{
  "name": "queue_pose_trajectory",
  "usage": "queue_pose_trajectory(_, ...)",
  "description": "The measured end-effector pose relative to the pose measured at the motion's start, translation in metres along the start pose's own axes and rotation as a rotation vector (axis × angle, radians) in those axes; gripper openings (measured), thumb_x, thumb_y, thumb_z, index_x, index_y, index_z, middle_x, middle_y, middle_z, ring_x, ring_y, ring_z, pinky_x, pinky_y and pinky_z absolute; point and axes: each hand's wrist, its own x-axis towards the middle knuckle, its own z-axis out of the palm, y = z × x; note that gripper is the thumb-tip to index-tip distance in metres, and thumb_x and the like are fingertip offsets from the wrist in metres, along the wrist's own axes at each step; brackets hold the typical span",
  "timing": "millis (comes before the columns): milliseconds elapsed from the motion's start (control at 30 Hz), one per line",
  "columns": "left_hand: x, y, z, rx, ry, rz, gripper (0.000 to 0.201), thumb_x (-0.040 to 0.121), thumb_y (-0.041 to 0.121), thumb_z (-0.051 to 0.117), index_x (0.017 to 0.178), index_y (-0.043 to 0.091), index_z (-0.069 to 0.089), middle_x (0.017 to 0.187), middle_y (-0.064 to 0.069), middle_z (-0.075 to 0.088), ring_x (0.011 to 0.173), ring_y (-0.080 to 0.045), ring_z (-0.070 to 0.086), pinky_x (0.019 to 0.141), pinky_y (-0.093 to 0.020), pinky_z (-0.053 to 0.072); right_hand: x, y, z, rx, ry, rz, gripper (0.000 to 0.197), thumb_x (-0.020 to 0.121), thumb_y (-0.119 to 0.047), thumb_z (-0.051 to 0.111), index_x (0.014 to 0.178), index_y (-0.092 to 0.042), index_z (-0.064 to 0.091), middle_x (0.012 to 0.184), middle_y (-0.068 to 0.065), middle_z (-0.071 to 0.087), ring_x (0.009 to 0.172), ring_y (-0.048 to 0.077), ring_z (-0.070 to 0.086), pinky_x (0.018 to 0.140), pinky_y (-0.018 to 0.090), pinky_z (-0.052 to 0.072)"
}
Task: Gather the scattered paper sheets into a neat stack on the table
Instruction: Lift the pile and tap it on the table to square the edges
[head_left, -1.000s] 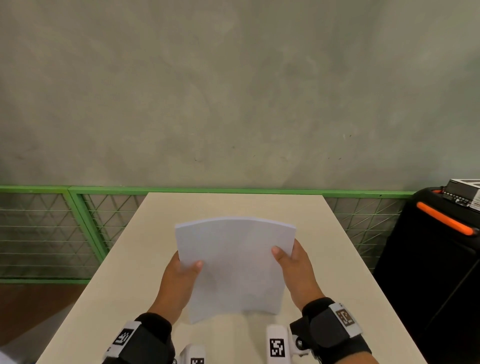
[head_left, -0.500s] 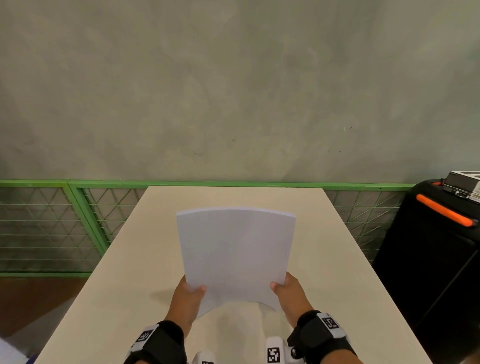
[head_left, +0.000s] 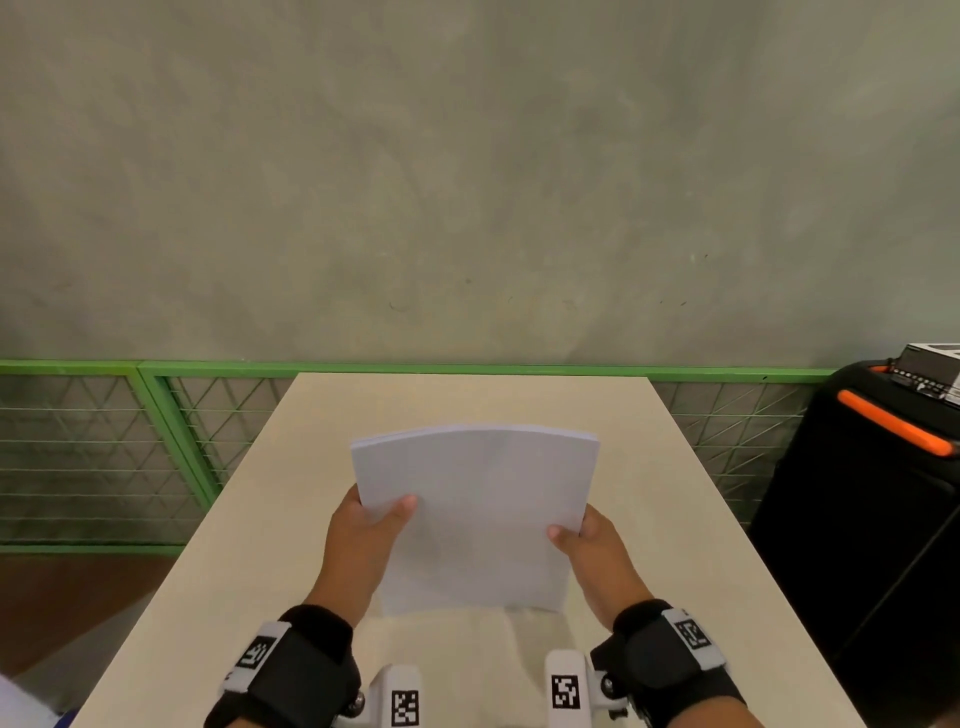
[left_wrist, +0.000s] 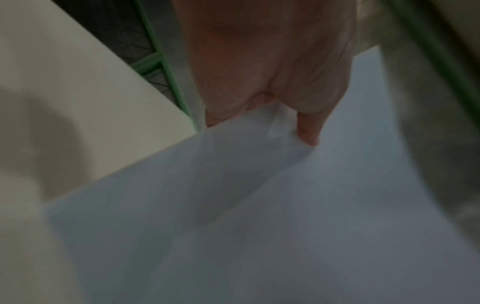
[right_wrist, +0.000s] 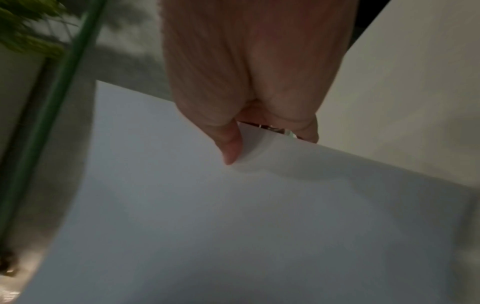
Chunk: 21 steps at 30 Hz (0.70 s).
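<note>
White paper stack (head_left: 475, 514) bowed upright above the beige table (head_left: 675, 519), left hand (head_left: 363, 540) and right hand (head_left: 597, 551) pinching its side edges, thumbs in front.

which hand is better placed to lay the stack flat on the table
Neither clearly. The left hand and right hand pinch opposite edges of the paper stack, held above the table; lowering with both looks best.
</note>
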Motion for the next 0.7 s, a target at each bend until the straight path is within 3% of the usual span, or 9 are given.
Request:
queue_pose_trajectory(167,0.002,0.035,0.006,0.001,0.024,0.083,0.016,0.089,0.014,0.056,0.105,0.014,0.059,0.095,-0.002,0.067,0.084,-0.020,0.064,0.065,-0.028,0.048,-0.001,-0.037,0.000,0.064,0.042,-0.103,0.030,0.090,0.001,0.045,0.110,-0.016,0.060,0.115,0.014,0.067,0.105,0.031,0.063,0.095,0.049,0.048)
queue_pose_trajectory(300,0.003,0.050,0.009,0.025,0.063,0.127,0.005,0.092,0.021,0.051,0.091,0.021,0.056,0.089,0.001,0.062,0.078,-0.016,0.058,0.063,-0.026,0.044,-0.002,-0.058,0.003,0.105,0.092,-0.163,0.028,0.091,-0.006,0.047,0.117,-0.011,0.057,0.117,0.014,0.065,0.107,0.031,0.061,0.097,0.049,0.047)
queue_pose_trajectory(367,0.006,0.054,0.010,0.028,0.086,0.120,0.012,0.093,0.029,0.048,0.087,0.022,0.055,0.088,-0.001,0.060,0.078,-0.018,0.055,0.063,-0.027,0.042,-0.001,-0.067,0.004,0.105,0.120,-0.189,0.026,0.090,-0.012,0.049,0.115,-0.011,0.057,0.113,0.011,0.065,0.104,0.028,0.061,0.097,0.046,0.047)
queue_pose_trajectory(500,0.009,0.057,0.015,-0.022,0.140,0.048,0.035,0.092,0.041,0.044,0.073,0.012,0.047,0.077,-0.009,0.047,0.071,-0.023,0.043,0.061,-0.030,0.033,-0.004,-0.075,0.008,0.118,0.140,-0.244,0.014,0.094,-0.017,0.045,0.097,-0.014,0.059,0.095,0.008,0.064,0.088,0.023,0.059,0.080,0.037,0.047)
queue_pose_trajectory(533,0.009,0.058,0.016,-0.048,0.158,0.040,0.034,0.091,0.039,0.045,0.073,0.011,0.045,0.077,-0.011,0.043,0.072,-0.023,0.040,0.061,-0.031,0.030,-0.005,-0.076,0.010,0.142,0.153,-0.235,0.017,0.093,-0.024,0.047,0.093,-0.011,0.058,0.091,0.008,0.063,0.084,0.024,0.057,0.076,0.035,0.046)
queue_pose_trajectory(600,0.010,0.060,0.020,-0.084,0.184,0.025,0.030,0.091,0.034,0.046,0.073,0.010,0.043,0.077,-0.013,0.038,0.072,-0.023,0.036,0.062,-0.031,0.028,-0.005,-0.078,0.015,0.221,0.190,-0.199,0.045,0.084,-0.046,0.055,0.082,-0.001,0.053,0.079,0.015,0.052,0.075,0.025,0.049,0.072,0.033,0.039)
queue_pose_trajectory(667,0.010,0.062,0.023,-0.100,0.210,0.003,0.033,0.090,0.030,0.045,0.064,0.012,0.037,0.068,-0.009,0.036,0.065,-0.022,0.035,0.060,-0.031,0.027,-0.003,-0.080,0.018,0.342,0.246,-0.140,0.065,0.075,-0.055,0.061,0.088,0.009,0.054,0.079,0.024,0.046,0.085,0.012,0.033,0.078,0.035,0.040)
queue_pose_trajectory(700,0.011,0.063,0.023,-0.108,0.220,-0.004,0.034,0.090,0.029,0.045,0.062,0.014,0.034,0.065,-0.005,0.033,0.063,-0.020,0.032,0.059,-0.030,0.026,-0.001,-0.081,0.018,0.395,0.270,-0.112,0.060,0.081,-0.045,0.060,0.095,0.013,0.053,0.082,0.026,0.047,0.122,0.026,0.032,0.082,0.036,0.041)
